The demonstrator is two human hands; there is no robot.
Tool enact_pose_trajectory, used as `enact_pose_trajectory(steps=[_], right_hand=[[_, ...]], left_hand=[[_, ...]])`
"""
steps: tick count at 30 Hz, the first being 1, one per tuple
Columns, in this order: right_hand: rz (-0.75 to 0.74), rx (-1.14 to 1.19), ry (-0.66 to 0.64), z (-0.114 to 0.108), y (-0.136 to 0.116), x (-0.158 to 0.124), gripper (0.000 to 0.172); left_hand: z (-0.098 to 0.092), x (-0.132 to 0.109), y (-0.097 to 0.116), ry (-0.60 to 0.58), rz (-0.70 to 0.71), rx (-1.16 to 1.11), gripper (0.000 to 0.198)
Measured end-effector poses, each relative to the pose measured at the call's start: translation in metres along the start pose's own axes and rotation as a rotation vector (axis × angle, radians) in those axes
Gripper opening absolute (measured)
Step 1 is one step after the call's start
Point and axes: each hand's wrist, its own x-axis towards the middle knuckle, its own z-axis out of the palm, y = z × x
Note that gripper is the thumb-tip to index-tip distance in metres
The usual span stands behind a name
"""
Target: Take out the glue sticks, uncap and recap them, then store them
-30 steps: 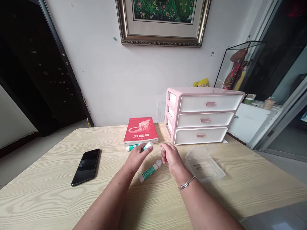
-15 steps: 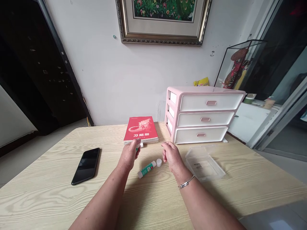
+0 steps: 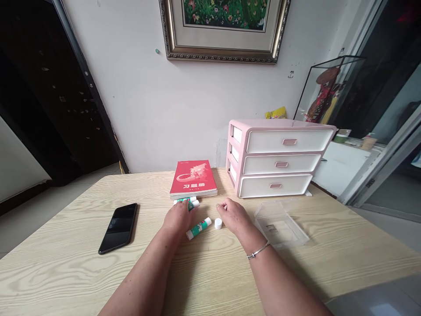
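Note:
My left hand is closed around a green-and-white glue stick, whose white end sticks out past the fingers. Just beyond it, a second glue stick lies along the front edge of a red book. Between my forearms another glue stick rests at a slant on the table. A small white cap stands to the right of that one. My right hand hovers or rests near the cap, its fingers curled together; whatever they may hold is hidden.
A black phone lies on the left of the wooden table. To the right is a clear plastic box with its lid open. A pink-and-white drawer unit stands behind it against the wall.
My left hand has lowered toward the table with its glue stick. The right hand has come down and slightly inward. The glue stick on the table has shifted slightly left and away.

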Motion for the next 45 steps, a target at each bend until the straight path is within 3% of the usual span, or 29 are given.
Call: enact_pose_trajectory(steps=[4,11,17,21,25,28,32,34,37,45], right_hand=[[0.025,-0.035,-0.129,-0.004,-0.002,-0.007,0.028],[-0.074,-0.077,-0.242,0.0,0.005,-0.016,0.023],[-0.108,-0.12,-0.228,0.006,0.005,-0.014,0.006],[-0.102,-0.046,-0.159,0.008,0.006,-0.007,0.005],[-0.105,0.207,-0.076,0.012,0.008,0.001,0.016],[-0.109,0.471,-0.015,0.012,0.006,0.004,0.024],[-0.098,0.73,0.042,0.005,-0.003,0.001,0.031],[-0.097,0.806,0.032,0.001,-0.007,-0.001,0.033],[-0.128,0.86,0.018,-0.004,-0.012,-0.006,0.034],[-0.244,0.879,-0.066,-0.004,-0.014,-0.011,0.029]], left_hand=[[0.004,0.001,-0.004,0.011,0.053,-0.001,0.028],[-0.019,-0.006,0.008,0.088,0.095,-0.032,0.029],[-0.02,-0.02,0.022,-0.187,0.185,-0.147,0.032],[-0.012,-0.02,0.02,-0.211,0.204,-0.111,0.013],[-0.01,-0.013,0.017,-0.21,0.226,-0.185,0.015],[-0.017,-0.012,0.019,-0.224,0.24,-0.42,0.025],[-0.03,-0.019,0.023,-0.394,0.176,-1.069,0.037],[-0.033,-0.022,0.025,-0.451,0.179,-1.251,0.039],[-0.032,-0.024,0.028,-0.504,0.222,-1.363,0.04],[-0.027,-0.022,0.022,-0.592,0.264,-1.374,0.034]])
